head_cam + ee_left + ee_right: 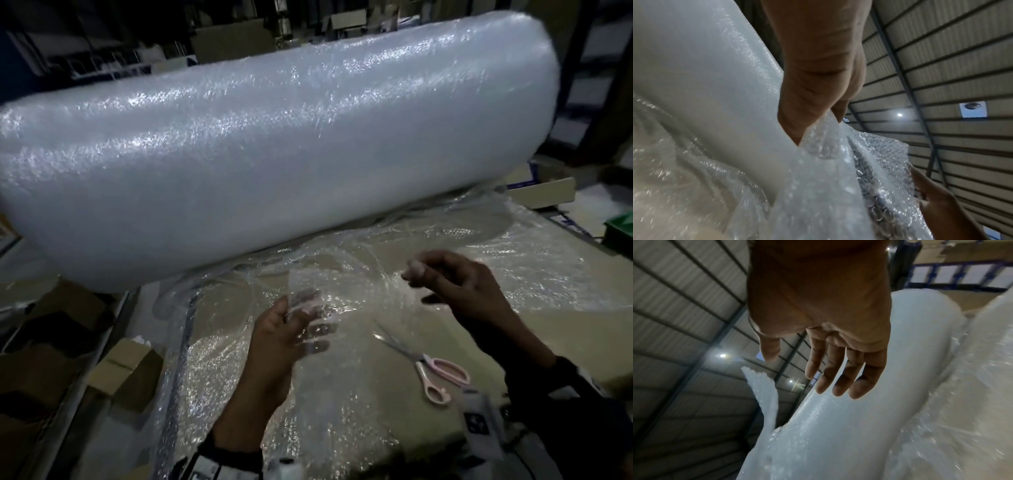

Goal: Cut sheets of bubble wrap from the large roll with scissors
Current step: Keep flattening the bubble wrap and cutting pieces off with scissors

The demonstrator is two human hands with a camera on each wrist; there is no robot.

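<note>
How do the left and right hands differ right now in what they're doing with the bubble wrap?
The left hand grips a fold of the bubble wrap sheet; the right hand holds nothing, its fingers straight and spread. The left hand is lower and nearer the person, the right higher, toward the large roll. Neither holds the scissors, which lie on the sheet.

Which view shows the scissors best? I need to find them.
The head view: the pink-handled scissors lie on the unrolled bubble wrap near the right hand. Neither wrist view shows them.
</note>
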